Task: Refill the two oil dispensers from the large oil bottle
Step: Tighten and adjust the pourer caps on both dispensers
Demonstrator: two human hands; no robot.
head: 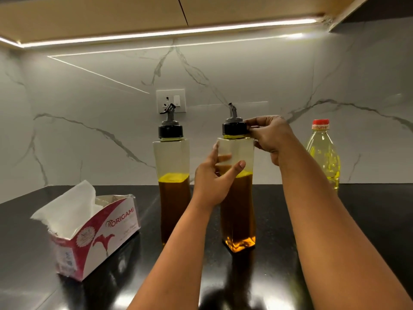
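Two tall clear oil dispensers with black spout caps stand on the black counter, each roughly half full of oil. The left dispenser (pixel 173 189) stands untouched. My left hand (pixel 214 180) wraps the body of the right dispenser (pixel 238 209). My right hand (pixel 270 136) pinches that dispenser's black cap (pixel 234 128) from the right side. The large oil bottle (pixel 325 153), clear with yellow oil and a red cap, stands capped at the right against the wall, partly hidden behind my right forearm.
An open red and white tissue box (pixel 93 233) with a tissue sticking up lies on the counter (pixel 368 220) at the left. A wall socket (pixel 171 100) sits on the marble backsplash behind the left dispenser. Cabinets with a light strip hang overhead.
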